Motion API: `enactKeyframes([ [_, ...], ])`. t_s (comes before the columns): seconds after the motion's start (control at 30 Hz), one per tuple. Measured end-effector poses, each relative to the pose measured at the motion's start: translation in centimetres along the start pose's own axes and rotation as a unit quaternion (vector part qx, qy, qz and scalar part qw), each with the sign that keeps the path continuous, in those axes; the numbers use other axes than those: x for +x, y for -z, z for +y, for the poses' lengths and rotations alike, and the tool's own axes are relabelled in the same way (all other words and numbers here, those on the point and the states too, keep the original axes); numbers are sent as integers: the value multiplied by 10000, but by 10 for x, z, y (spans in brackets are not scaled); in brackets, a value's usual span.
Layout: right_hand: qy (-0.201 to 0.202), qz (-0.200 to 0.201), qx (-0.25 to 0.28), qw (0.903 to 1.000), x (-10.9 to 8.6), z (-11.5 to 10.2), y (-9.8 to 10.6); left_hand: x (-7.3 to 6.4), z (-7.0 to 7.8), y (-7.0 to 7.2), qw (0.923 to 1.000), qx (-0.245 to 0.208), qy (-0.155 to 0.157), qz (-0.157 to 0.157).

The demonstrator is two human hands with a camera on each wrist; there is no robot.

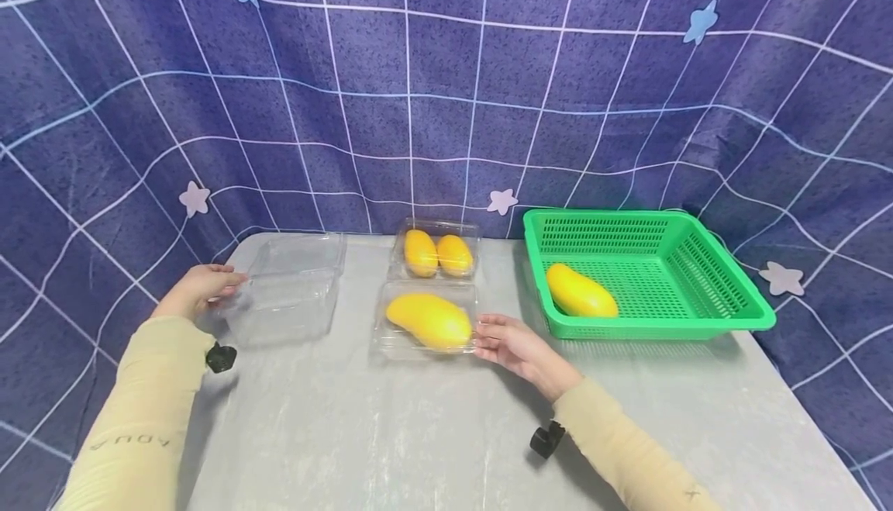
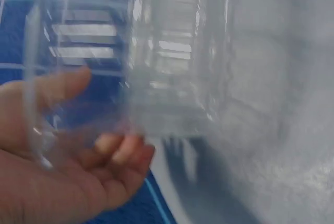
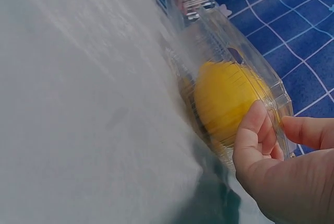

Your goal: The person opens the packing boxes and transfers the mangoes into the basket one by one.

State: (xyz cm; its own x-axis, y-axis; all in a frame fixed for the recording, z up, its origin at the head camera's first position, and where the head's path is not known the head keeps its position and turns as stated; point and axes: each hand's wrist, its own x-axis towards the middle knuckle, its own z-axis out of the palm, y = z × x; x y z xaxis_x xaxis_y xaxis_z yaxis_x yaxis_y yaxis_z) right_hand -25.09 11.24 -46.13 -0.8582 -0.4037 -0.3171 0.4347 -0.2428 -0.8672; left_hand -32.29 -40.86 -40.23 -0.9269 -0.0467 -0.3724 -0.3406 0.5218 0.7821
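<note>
My left hand (image 1: 204, 288) is at the left side of a transparent plastic clamshell box (image 1: 282, 305), whose lid stands spread open behind its base. In the left wrist view, the thumb and curled fingers (image 2: 125, 148) lie around the edge of the plastic. My right hand (image 1: 516, 348) pinches the right edge of a second transparent clamshell box (image 1: 385, 340), its thumb and fingers on either side of the rim. Inside that box lies a long yellow mango (image 1: 431, 320), also seen through the plastic as a yellow fruit (image 3: 229, 98) in the right wrist view.
Directly behind is another transparent box (image 1: 441, 226) with two rounder yellow fruits (image 1: 422, 253). A green basket (image 1: 649, 328) at the right holds one yellow mango (image 1: 580, 292). A grey table (image 1: 391, 433) bears everything, backed by a blue star-patterned curtain (image 1: 446, 123).
</note>
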Motion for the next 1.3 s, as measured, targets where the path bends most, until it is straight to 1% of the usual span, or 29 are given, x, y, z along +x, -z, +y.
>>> enactKeyframes([
  [0.1, -17, 12, -2, 10000, -2, -1, 2, -6, 12, -6, 9995, 245, -20, 205],
  [0.2, -22, -15, 4, 10000, -4, -1, 5, -13, 25, -15, 9978, 472, -165, 435],
  [0.27, -15, -19, 3, 10000, -6, 0, 7, -18, 35, -23, 9954, 710, -314, 568],
  [0.4, 1, 14, 20, 10000, -9, -1, 9, -33, 58, -39, 9872, 1238, -662, 756],
  [0.47, 0, 35, 13, 10000, -11, -1, 10, -40, 69, -47, 9811, 1485, -885, 864],
  [0.57, -23, 73, 26, 10000, -13, -1, 11, -48, 81, -60, 9732, 1632, -1226, 1062],
  [0.63, -30, 99, 24, 9999, -15, -1, 12, -53, 88, -68, 9686, 1614, -1484, 1172],
  [0.77, -49, 115, 71, 9999, -19, -2, 14, -64, 101, -85, 9629, 1519, -1865, 1221],
  [0.9, -57, 68, 77, 9999, -22, -3, 17, -77, 109, -102, 9608, 1233, -2073, 1364],
  [1.0, -50, 30, 57, 10000, -24, -3, 19, -85, 112, -114, 9594, 913, -2230, 1464],
  [1.07, -42, 21, 51, 10000, -26, -3, 20, -88, 113, -123, 9572, 756, -2350, 1512],
  [1.17, -32, -9, 29, 10000, -30, -3, 23, -94, 114, -136, 9560, 549, -2479, 1469],
  [1.3, -16, -36, 98, 9999, -35, -3, 27, -101, 113, -153, 9579, 215, -2566, 1266],
])
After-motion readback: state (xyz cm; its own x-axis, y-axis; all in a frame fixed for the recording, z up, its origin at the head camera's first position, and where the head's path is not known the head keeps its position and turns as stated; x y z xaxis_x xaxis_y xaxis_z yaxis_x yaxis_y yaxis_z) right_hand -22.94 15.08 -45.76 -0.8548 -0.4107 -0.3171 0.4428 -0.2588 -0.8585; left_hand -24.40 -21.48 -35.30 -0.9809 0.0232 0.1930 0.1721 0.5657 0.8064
